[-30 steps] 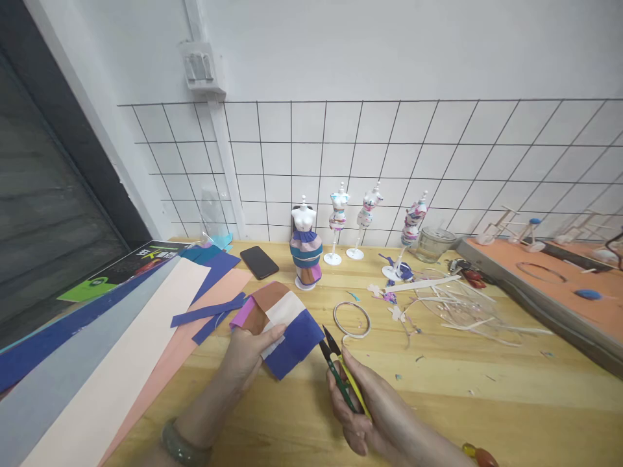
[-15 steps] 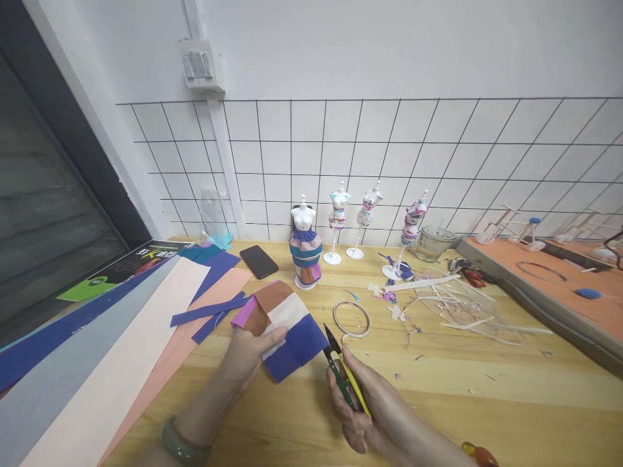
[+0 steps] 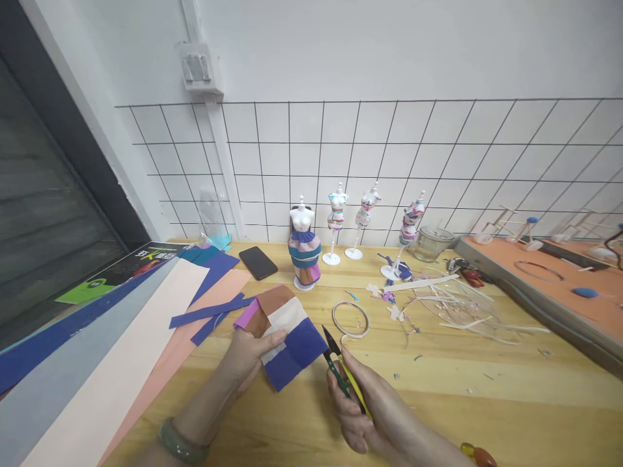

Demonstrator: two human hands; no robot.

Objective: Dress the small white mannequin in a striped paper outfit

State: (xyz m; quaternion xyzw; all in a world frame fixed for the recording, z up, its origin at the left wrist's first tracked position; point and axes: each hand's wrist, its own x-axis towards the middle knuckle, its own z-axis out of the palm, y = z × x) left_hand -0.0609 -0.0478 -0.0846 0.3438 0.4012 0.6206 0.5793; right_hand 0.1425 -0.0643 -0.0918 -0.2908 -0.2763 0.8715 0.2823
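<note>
Between the thumb and fingers of my left hand point(image 3: 250, 353) is a folded stack of crepe paper point(image 3: 304, 344) with blue, white, brown and magenta parts. My right hand point(image 3: 363, 402) is closed around thread snips point(image 3: 343, 373) with one green and one yellow handle. The snips' dark blades point up and away, slightly apart, close by the blue corner of the paper. Just beyond them a ring of pale wire point(image 3: 350, 319) lies on the table. A small white mannequin point(image 3: 305, 246) in a ruffled paper dress stands behind the paper.
Long crepe paper strips point(image 3: 131, 350) spread over the left side, with a black phone point(image 3: 257, 263) beyond. Three patterned mannequins point(image 3: 337, 217) stand along the back. To the right are paper scraps point(image 3: 394, 311), a glass bowl point(image 3: 433, 243) and an orange-lined tray point(image 3: 549, 279).
The paper in my left hand has tipped slightly, its lower blue edge coming a little nearer to me. The snips stay beside its right corner, almost unmoved.
</note>
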